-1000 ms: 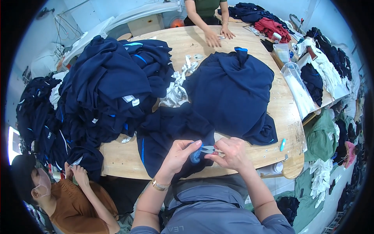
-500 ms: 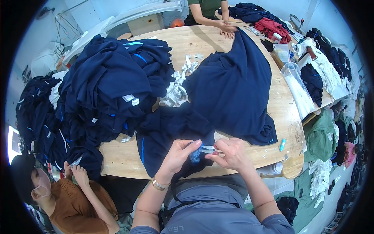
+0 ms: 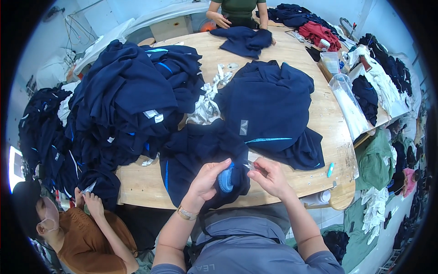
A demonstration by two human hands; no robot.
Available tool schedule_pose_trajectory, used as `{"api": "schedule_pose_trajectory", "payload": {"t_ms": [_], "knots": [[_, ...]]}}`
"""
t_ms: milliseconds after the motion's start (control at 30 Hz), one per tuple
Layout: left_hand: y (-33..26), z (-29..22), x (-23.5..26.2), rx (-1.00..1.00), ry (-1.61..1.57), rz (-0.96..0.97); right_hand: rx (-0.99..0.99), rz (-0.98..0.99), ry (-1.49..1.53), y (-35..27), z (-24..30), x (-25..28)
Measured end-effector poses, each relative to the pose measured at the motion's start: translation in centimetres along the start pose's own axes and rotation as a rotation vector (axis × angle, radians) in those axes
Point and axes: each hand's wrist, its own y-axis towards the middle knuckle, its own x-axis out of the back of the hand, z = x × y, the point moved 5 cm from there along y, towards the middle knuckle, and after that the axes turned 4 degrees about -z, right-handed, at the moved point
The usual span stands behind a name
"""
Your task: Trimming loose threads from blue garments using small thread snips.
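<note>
A dark navy garment (image 3: pixel 196 142) lies at the table's near edge, with a light blue band (image 3: pixel 226 179) turned up on it. My left hand (image 3: pixel 204 183) pinches the cloth beside that band, thumb on top. Just to the right, my right hand (image 3: pixel 271 179) is closed round small thread snips (image 3: pixel 249 166). Their metal tips point left toward the band, a short gap away from it. A bit of red shows at the handle between my fingers; the rest is covered.
A large heap of navy garments (image 3: pixel 123 96) fills the left of the wooden table (image 3: pixel 191 42). White scraps (image 3: pixel 206 107) lie mid-table, beside a navy pile (image 3: pixel 273 105). A turquoise cutter-like tool (image 3: pixel 330 170) rests at right. Two co-workers handle cloth, far side and lower left.
My right hand and the snips have drawn slightly back from the band, which is turned up more openly. The far co-worker has let go of the navy pile and holds another navy piece.
</note>
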Motion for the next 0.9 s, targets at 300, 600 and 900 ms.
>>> {"api": "schedule_pose_trajectory", "payload": {"t_ms": [300, 600, 900], "knots": [[-0.4, -0.5, -0.5, -0.06, 0.105, 0.052, 0.209, -0.042, -0.228, 0.3, 1.6, 0.0], [-0.7, -0.5, -0.6, -0.108, 0.169, 0.097, 0.322, -0.042, -0.316, 0.6, 3.2, 0.4], [-0.9, -0.9, -1.0, -0.141, 0.203, 0.141, 0.316, -0.03, -0.285, 0.5, 3.3, 0.5]]}}
